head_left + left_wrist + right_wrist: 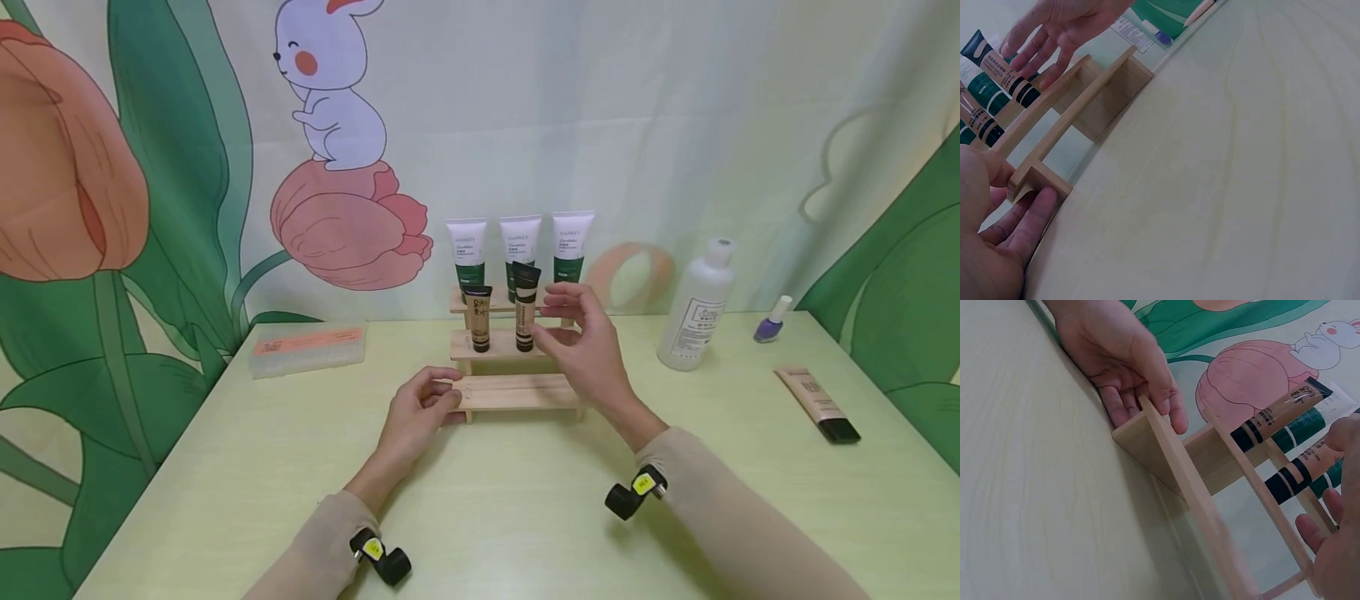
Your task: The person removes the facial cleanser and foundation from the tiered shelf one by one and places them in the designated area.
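A three-tier wooden display stand (517, 393) rests on the table. My left hand (420, 408) grips the left end of its lowest step, thumb above and fingers beneath in the left wrist view. Two beige tubes with black caps stand cap-down on the middle step: a left tube (478, 319) and a right tube (526, 308). My right hand (585, 342) is just right of the right tube, fingers apart and loosely bent; whether the thumb touches the tube is unclear. Behind, three white-and-green tubes (519, 242) stand on the top step, their lower parts partly hidden.
On the right are a white bottle (696, 312), a purple nail polish bottle (772, 321) and a lying beige tube (817, 404) with a black cap. A flat translucent case (307, 358) lies at the back left. A printed curtain (480, 125) hangs behind the table.
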Available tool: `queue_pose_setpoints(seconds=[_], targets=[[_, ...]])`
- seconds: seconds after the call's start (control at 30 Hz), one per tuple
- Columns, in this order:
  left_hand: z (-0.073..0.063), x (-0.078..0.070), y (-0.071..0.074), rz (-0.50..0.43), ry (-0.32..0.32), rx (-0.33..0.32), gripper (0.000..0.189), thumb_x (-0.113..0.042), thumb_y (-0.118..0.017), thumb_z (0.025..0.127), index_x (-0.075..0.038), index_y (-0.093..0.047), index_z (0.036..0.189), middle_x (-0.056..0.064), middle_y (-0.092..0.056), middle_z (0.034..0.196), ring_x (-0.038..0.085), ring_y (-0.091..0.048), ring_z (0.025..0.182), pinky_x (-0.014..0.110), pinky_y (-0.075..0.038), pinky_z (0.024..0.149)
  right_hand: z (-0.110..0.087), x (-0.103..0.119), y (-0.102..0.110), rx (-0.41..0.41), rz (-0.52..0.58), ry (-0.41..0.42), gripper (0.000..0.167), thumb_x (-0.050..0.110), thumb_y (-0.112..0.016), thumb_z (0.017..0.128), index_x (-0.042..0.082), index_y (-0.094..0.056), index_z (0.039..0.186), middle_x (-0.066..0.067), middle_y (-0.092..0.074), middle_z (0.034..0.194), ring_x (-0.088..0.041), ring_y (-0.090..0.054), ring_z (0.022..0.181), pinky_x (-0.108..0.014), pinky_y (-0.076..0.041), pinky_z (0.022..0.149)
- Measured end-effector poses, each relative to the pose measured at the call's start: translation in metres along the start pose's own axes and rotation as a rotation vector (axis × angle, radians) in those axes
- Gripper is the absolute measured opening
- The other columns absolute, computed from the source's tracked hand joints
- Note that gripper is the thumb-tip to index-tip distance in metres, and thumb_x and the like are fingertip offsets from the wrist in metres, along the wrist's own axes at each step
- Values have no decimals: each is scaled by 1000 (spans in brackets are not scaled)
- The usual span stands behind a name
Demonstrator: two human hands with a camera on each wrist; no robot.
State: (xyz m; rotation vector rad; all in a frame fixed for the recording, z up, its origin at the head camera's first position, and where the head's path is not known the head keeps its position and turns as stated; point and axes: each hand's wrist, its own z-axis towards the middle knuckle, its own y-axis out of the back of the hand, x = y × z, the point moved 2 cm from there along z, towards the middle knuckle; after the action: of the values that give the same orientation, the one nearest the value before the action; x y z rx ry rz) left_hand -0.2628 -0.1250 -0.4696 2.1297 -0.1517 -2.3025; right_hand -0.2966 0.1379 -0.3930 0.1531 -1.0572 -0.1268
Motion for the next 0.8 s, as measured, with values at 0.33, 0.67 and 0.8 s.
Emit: queue_pose_setpoints(seconds=[0.33,0.67,0.8], targets=[[0,2,0,-18,-3,4,24,0,-69,108,-4,-74,131,16,-69,108,21,-72,93,38,-72,86,3,1,-13,12,-13,-11,56,6,-84,100,13,-56,149,-8,-64,138,-25,-68,125,-41,-67,103],[0,2,1,-19,-14,14,25,1,-68,108,-4,-73,132,17,-68,109,22,-73,93,40,-72,88,4,-2,-19,1,-59,-18,53,2,-81,101,10,-57,147,-12,-67,133,-25,-69,120,-53,-65,102],[0,2,1,-18,-13,12,25,0,-69,108,-4,-73,132,17,-69,109,21,-72,94,40,-72,88,4,-2,-20,0,-64,-7,52,1,-80,102,9,-57,147,-14,-68,132,-26,-70,119,-45,-67,98]])
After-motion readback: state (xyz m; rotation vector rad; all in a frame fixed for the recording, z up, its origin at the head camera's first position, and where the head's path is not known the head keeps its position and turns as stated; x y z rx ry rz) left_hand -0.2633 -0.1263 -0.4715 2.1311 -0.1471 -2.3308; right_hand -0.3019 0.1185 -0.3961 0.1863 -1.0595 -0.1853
